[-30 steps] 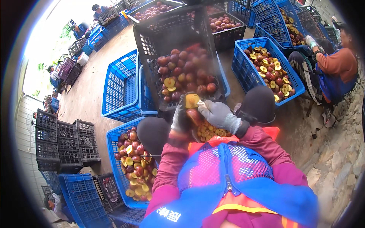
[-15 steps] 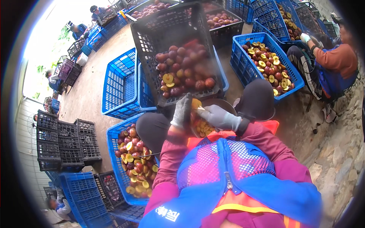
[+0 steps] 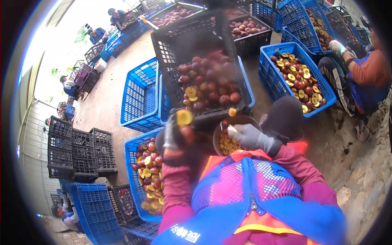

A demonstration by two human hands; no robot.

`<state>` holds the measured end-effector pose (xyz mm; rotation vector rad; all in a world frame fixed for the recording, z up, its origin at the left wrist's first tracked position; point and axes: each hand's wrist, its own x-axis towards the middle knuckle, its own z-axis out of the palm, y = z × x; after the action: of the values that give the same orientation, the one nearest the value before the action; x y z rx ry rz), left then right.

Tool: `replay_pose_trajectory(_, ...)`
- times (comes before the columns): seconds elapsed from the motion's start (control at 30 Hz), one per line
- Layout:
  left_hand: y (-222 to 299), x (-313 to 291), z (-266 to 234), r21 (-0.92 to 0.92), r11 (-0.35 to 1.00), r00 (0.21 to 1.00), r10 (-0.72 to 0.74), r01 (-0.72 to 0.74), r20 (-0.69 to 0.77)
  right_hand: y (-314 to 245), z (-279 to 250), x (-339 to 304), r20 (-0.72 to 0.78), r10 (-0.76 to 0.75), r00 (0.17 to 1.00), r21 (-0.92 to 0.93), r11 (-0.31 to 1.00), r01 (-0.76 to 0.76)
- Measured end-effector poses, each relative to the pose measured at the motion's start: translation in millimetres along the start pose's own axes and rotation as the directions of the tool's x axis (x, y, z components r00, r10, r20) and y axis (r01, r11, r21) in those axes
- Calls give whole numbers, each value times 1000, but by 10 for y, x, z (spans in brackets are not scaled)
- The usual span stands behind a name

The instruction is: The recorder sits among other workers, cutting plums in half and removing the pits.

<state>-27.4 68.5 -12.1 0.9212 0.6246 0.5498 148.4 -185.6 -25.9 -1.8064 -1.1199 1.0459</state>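
My left hand (image 3: pixel 171 136), in a grey glove dark over the fingers, is closed on a cut plum (image 3: pixel 184 117); its yellow face points up, and a red-skinned piece shows just below. Motion blurs this hand. My right hand (image 3: pixel 251 136), gloved in grey, is closed over a round bowl (image 3: pixel 214 141) of yellow fruit bits. A small dark red end sticks out by its fingertips; I cannot make out what it is. A yellow-orange fruit bit (image 3: pixel 232 112) appears above the bowl, apart from the hand. Before me a tilted black crate (image 3: pixel 163 61) holds whole plums (image 3: pixel 208 75) and a few cut ones.
Left of my knee stands a blue crate (image 3: pixel 130 163) of halved plums; another blue crate (image 3: pixel 265 61) of them is at right, near a seated person (image 3: pixel 367 69). A blue crate (image 3: pixel 127 102) stands at left. Stacked black crates (image 3: pixel 73 151) stand farther left.
My hands have parted: the left has moved left with the cut plum, the right slightly right over the bowl. A fruit bit now appears above the bowl. The whole view has shifted a little.
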Motion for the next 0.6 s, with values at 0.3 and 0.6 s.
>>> replay_pose_trajectory(0.3, 1076, -764, -1138, 828, -323, 864, 382, 458, -329, 241, -91, 201, 219, 145, 965, -399, 916, -47)
replay_pose_trajectory(0.6, -21, 2433, 290, 952, -306, 989, 145, 28, 18, 225, -265, 381, 174, 103, 979, -237, 970, -60)
